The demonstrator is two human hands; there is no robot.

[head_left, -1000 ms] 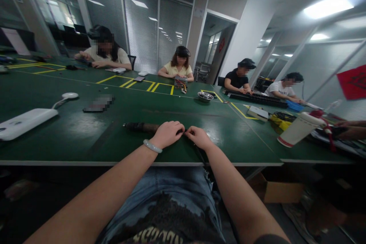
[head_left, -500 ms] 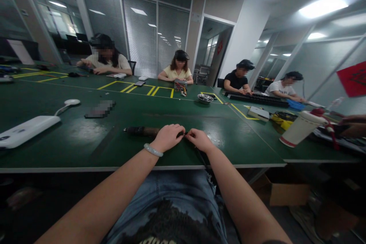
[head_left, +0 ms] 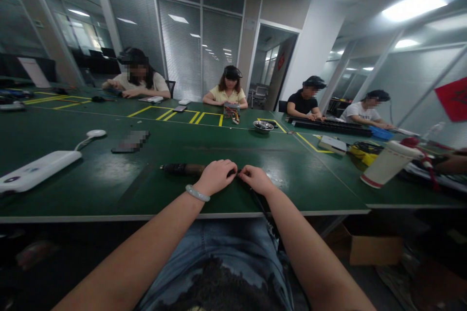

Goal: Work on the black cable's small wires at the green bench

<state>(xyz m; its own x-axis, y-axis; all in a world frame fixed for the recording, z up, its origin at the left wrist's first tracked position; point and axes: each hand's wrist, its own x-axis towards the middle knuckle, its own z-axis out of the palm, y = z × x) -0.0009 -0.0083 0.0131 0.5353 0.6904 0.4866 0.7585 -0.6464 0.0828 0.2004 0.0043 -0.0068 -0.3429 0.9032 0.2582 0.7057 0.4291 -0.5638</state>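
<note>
My left hand, with a pale bangle on the wrist, is curled over the right end of a dark, brown-handled tool that lies flat on the green table. My right hand is closed in a pinch right beside it, on a thin dark cord that runs from the tool back over the table's near edge. The two hands almost touch. The tool's tip is hidden under my fingers.
A white power strip lies at the left, a dark flat object behind it. A white cup with a red strap stands at the right, a metal bowl mid-table. Several people sit working along the far side. A cardboard box sits under the table.
Both hands stay on the tool and cord in the same grip. Only the head camera has shifted slightly, so the scene sits a little lower in the frame.
</note>
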